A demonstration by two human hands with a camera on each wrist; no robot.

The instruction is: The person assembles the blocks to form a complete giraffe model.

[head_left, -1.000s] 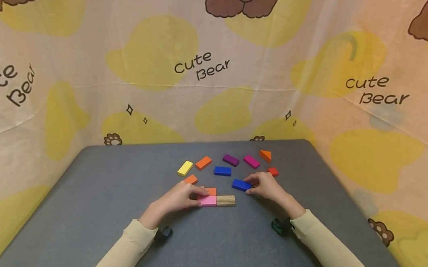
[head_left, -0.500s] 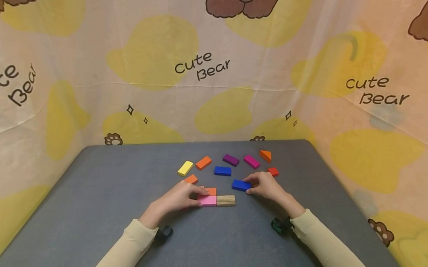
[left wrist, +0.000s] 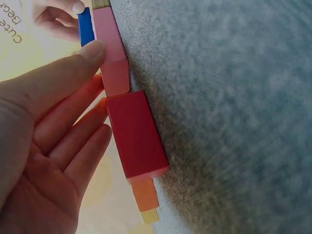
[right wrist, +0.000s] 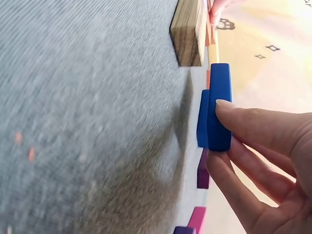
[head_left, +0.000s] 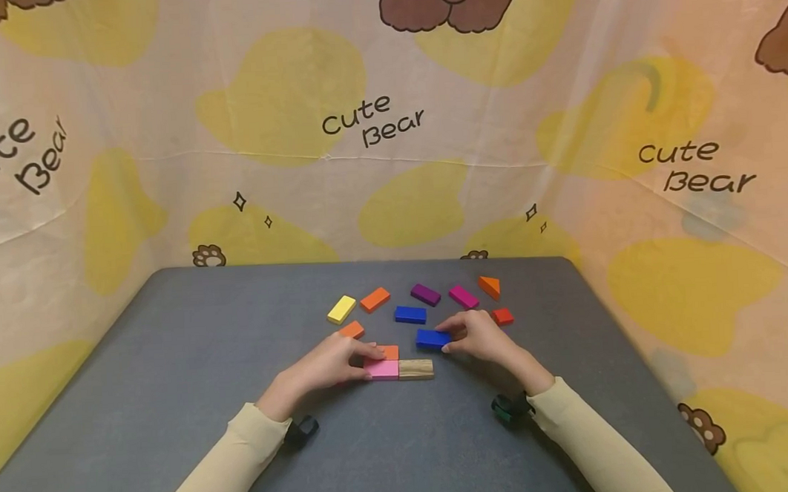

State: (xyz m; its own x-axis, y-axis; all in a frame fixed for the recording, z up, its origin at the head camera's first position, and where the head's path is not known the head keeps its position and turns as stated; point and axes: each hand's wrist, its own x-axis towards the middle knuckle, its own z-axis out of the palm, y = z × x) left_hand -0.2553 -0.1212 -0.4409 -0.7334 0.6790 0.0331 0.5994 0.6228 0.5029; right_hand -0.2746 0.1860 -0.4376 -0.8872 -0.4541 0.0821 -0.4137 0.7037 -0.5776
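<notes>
My right hand (head_left: pixel 482 339) pinches a blue rectangular block (head_left: pixel 431 338) by its right end, thumb on the near side. In the right wrist view this held block (right wrist: pixel 220 105) is raised off the tabletop. My left hand (head_left: pixel 330 364) holds the pink block (head_left: pixel 382 370) between its thumb and fingers, the index finger reaching over an orange block (head_left: pixel 391 352) behind it. A wood-grain block (head_left: pixel 416 370) lies end to end with the pink one. Beside the left fingers, the left wrist view shows a red block (left wrist: pixel 136 134), mostly hidden by the hand from the head.
Behind the hands lie a yellow block (head_left: pixel 341 310), a second blue block (head_left: pixel 411 315), a purple block (head_left: pixel 425 295), a magenta block (head_left: pixel 463 297), an orange triangle (head_left: pixel 490 287) and a small red block (head_left: pixel 502 316). A printed cloth (head_left: pixel 392 201) surrounds the grey table (head_left: pixel 173 376).
My right hand has moved a little left with the blue block, bringing it nearer the wood-grain and orange blocks. The left hand has stayed in place.
</notes>
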